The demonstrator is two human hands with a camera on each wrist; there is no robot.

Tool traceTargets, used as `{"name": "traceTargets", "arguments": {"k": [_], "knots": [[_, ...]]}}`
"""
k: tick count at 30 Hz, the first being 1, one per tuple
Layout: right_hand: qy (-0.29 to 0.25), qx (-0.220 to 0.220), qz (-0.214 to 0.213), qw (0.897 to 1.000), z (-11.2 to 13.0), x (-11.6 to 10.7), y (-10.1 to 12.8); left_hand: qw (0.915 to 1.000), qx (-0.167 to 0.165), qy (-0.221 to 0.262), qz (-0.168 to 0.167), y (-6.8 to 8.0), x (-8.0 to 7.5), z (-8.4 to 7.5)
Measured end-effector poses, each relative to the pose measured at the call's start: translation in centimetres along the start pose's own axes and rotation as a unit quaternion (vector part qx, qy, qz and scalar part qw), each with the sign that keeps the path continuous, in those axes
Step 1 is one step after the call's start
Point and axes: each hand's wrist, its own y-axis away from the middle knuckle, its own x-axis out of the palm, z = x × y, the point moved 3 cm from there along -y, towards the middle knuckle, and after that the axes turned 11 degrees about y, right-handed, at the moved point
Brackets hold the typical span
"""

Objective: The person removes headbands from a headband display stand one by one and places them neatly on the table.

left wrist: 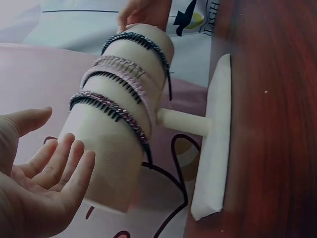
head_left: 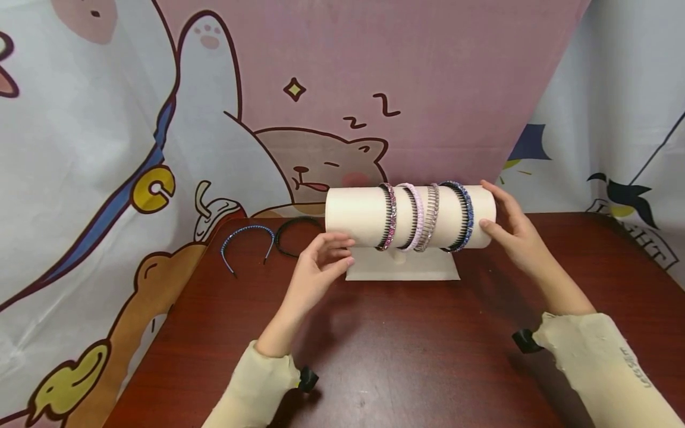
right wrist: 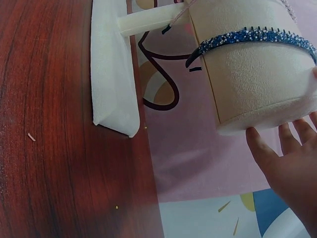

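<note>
A cream padded roll (head_left: 355, 217) on a flat-based stand (head_left: 404, 270) carries several headbands. From left to right sit a dark pink glittery headband (head_left: 393, 217), a pale pink headband (head_left: 419, 217), a silvery-brown headband (head_left: 432, 217) and a blue glittery headband (head_left: 468, 217). My left hand (head_left: 321, 267) is beside the roll's left end, fingers loosely bent, with nothing between thumb and fingers. My right hand (head_left: 511, 226) is at the right end, thumb on the front surface. In the right wrist view, its spread, fairly straight fingers (right wrist: 260, 148) lie along the end face.
Left of the stand, a blue headband (head_left: 247, 229) and a black headband (head_left: 289, 223) lie on the reddish-brown table (head_left: 385, 345). A cartoon-printed cloth (head_left: 428, 77) hangs behind and around the table.
</note>
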Motion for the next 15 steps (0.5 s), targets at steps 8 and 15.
{"name": "traceTargets", "arguments": {"k": [8, 15], "knots": [[0.009, 0.009, 0.002, 1.000, 0.1, 0.0, 0.0, 0.9999, 0.000, 0.003, 0.017, 0.1, 0.9, 1.3], [-0.002, -0.001, -0.002, 1.000, -0.1, 0.0, 0.0, 0.9995, -0.019, 0.012, 0.020, 0.3, 1.7, 2.6]]}}
